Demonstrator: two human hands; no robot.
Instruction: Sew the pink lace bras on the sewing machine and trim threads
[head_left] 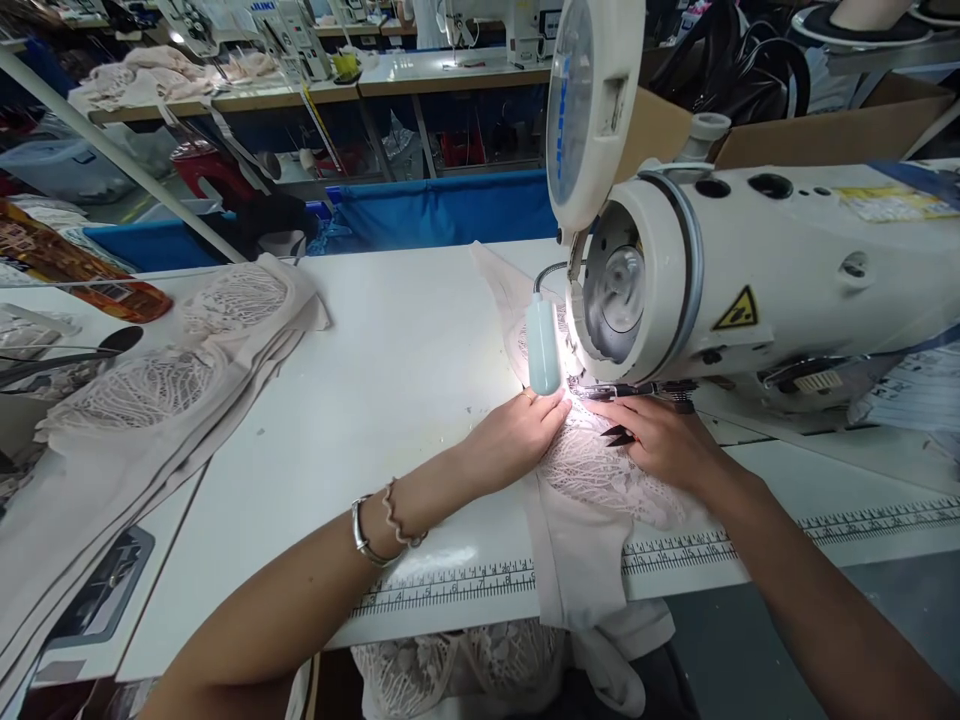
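Note:
A pale pink lace bra [592,470] lies under the head of a white sewing machine [795,260], its plain band hanging over the table's front edge. My left hand [521,430] grips the fabric left of the needle area, fingers together. On the other side, my right hand [664,440] rests on the lace with its index finger stretched toward the needle. Dark pointed blades of thread snips [619,436] stick out from under that hand; their handle is hidden in the palm. A small lamp [543,345] lights the spot, and the needle itself is hidden.
More lace bras [150,385] are stacked at the left, beside a bottle of brown drink [82,265]. A printed ruler tape [480,585] runs along the front edge of the white table [390,330]. Another lace piece [465,670] lies on my lap.

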